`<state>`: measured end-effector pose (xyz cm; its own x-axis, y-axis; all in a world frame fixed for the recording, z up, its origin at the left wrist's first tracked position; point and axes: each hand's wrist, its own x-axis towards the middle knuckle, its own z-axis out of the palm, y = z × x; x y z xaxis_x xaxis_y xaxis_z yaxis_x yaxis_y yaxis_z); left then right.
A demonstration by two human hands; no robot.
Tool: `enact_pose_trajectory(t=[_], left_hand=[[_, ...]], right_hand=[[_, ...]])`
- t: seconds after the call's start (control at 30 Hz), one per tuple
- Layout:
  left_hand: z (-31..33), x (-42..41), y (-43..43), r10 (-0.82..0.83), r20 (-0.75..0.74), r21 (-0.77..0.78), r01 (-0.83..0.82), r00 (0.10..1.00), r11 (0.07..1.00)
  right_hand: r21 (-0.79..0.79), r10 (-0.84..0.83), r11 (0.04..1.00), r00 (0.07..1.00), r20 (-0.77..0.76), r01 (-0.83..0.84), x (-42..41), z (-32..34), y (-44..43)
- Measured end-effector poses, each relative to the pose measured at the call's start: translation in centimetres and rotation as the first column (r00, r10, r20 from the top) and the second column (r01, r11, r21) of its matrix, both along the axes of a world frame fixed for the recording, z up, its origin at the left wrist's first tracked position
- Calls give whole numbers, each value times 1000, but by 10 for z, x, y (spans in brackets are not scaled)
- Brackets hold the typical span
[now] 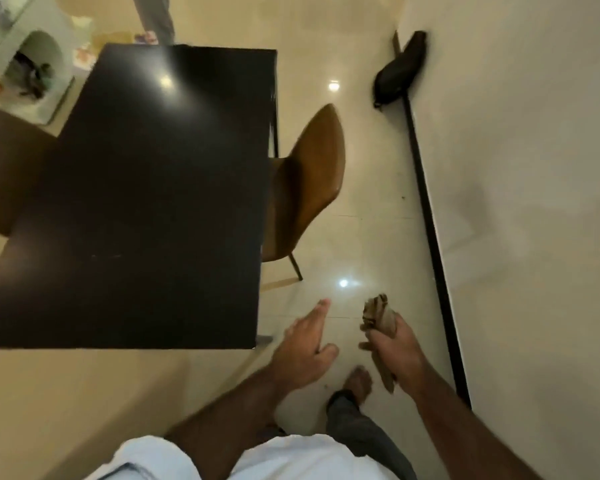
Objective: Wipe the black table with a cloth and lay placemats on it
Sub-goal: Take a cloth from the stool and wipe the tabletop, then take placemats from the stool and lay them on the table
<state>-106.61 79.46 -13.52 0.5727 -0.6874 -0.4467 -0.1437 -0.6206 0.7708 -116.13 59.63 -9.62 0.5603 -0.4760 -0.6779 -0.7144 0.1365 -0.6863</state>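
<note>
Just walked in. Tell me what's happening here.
A person stands on the tiled floor beside the near right corner of a black table, not yet touching it. The right hand grips a bunched brownish cloth; the left hand is open and empty, fingers pointing towards the table's corner. No placemats show on the tabletop. A brown chair is tucked in at the table's right side, and a dark bag lies by the wall.

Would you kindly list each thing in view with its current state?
black table: bare, no placemats
brown chair: tucked against the table's side
cloth: bunched in the right hand
right hand: closed on cloth
left hand: open, empty
dark bag: on floor by wall
</note>
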Motion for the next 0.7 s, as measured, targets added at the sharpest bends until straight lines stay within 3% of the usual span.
enact_pose_trajectory(t=[0.07, 0.13, 0.3, 0.43, 0.6, 0.7], left_hand=[[-9, 29, -19, -137, 168, 203, 102, 976, 974], [-14, 51, -47, -235, 204, 317, 163, 951, 934], [-23, 83, -133, -294, 184, 429, 193, 938, 882], [-29, 98, -199, -309, 193, 458, 193, 931, 868], [-34, 146, -281, -323, 245, 471, 178, 914, 864], [-38, 201, -336, -325, 310, 487, 144, 894, 861]], right_hand=[[-271, 193, 936, 972, -134, -223, 0, 4, -42], [-406, 302, 819, 906, -297, -406, -3, 3, -90], [-505, 427, 570, 758, -493, -648, -3, -7, -194], [-539, 476, 437, 693, -542, -721, 17, -11, -262], [-628, 512, 280, 666, -542, -726, 100, -14, -341], [-652, 518, 248, 666, -536, -717, 174, -19, -383]])
